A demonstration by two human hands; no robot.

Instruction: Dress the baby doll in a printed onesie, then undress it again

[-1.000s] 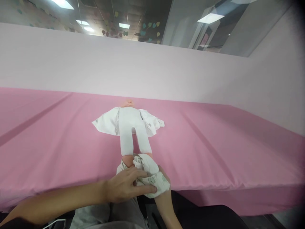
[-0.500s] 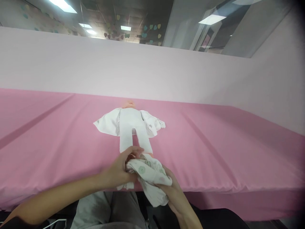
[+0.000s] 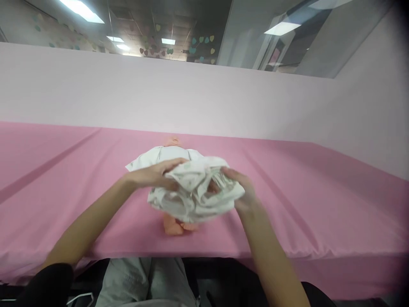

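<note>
My left hand (image 3: 159, 172) and my right hand (image 3: 241, 187) are closed on opposite sides of a bunched white baby garment (image 3: 198, 192) with a faint green print. The garment is raised above a doll and slightly blurred, and its folds show open loops. The doll lies on its back, its skin-toned neck and chin (image 3: 173, 141) at the far end and its bare feet (image 3: 177, 226) toward me. A white top (image 3: 145, 158) with spread sleeves is at the doll's upper body. The held garment hides the doll's middle and legs.
A pink sheet (image 3: 303, 204) with creases covers the table, its near edge above my grey trousers (image 3: 128, 281). Behind it rises a white padded wall (image 3: 191, 98), with glass above. A thin white cable (image 3: 79, 297) shows at the lower left.
Both hands have lifted the bunched garment away from the doll's feet and up over its middle, spreading it wider between them. The doll's bare feet now show below it.
</note>
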